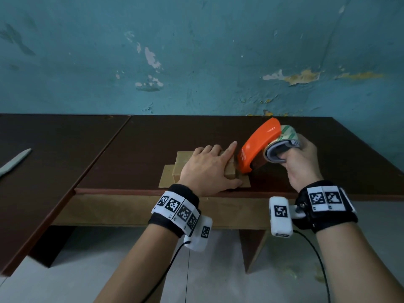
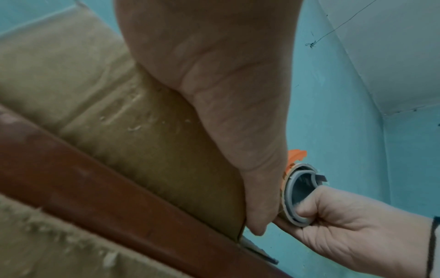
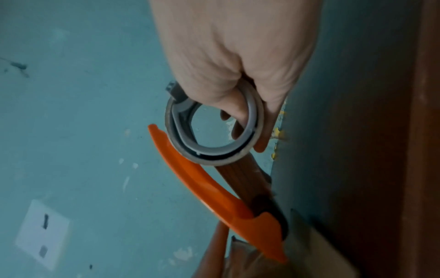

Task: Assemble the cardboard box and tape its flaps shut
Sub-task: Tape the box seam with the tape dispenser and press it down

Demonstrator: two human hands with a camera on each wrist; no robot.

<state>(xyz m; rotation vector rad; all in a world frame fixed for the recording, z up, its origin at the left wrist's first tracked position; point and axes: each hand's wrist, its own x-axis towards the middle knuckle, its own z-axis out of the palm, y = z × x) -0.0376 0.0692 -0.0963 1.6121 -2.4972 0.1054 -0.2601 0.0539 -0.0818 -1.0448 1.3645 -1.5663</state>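
A small brown cardboard box [image 1: 181,164] lies near the front edge of the dark table [image 1: 153,136], with flaps spread flat at its left and right. My left hand [image 1: 207,167] presses flat on top of it, fingers straight, index finger pointing toward the dispenser. My right hand [image 1: 299,158] grips an orange tape dispenser [image 1: 258,147] by its grey roll core [image 3: 209,129], fingers hooked through the ring. The dispenser's front end touches the box's right side, beside my left index finger. The left wrist view shows the box's taped cardboard surface [image 2: 119,112] under my palm.
A grey knife-like tool [image 1: 13,162] lies on the adjoining table at far left. A peeling blue wall [image 1: 196,51] stands right behind the table. The table's front edge [image 1: 131,191] runs just under my left wrist. The floor below is pale.
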